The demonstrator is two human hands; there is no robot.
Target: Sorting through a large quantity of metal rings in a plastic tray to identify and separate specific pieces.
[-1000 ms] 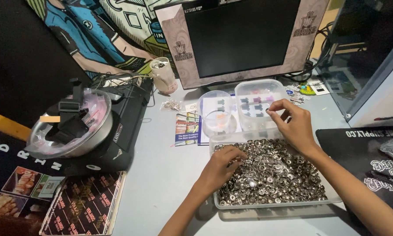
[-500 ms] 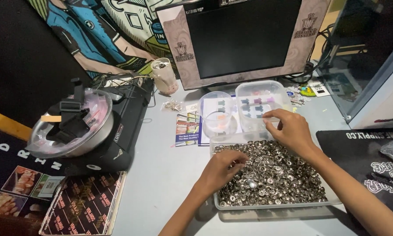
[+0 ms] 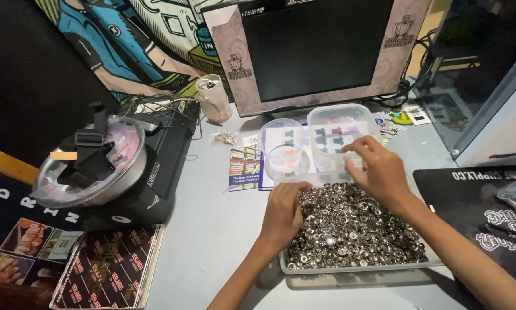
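The tray (image 3: 304, 265) of small silver metal rings (image 3: 355, 229) sits on the grey desk (image 3: 212, 229), straight in front of the monitor (image 3: 321, 49). Your left hand (image 3: 282, 213) rests on the tray's left edge, fingers curled down into the rings; you can't tell from here whether they pinch one. Your right hand (image 3: 378, 171) hovers over the tray's far edge, fingers bent and drawn close together at the tips, though whatever they hold is too small to make out.

Just behind the tray stand a clear tub (image 3: 338, 123) and, to its left, a round clear cup (image 3: 282, 146), both resting on printed leaflets (image 3: 243, 169). Left of the tray, well apart, is a black machine (image 3: 137, 178) topped by a clear bowl (image 3: 88, 169). A can (image 3: 212, 97) stands behind the tray, left of the monitor. A black mat (image 3: 476, 201) lies right of the tray.
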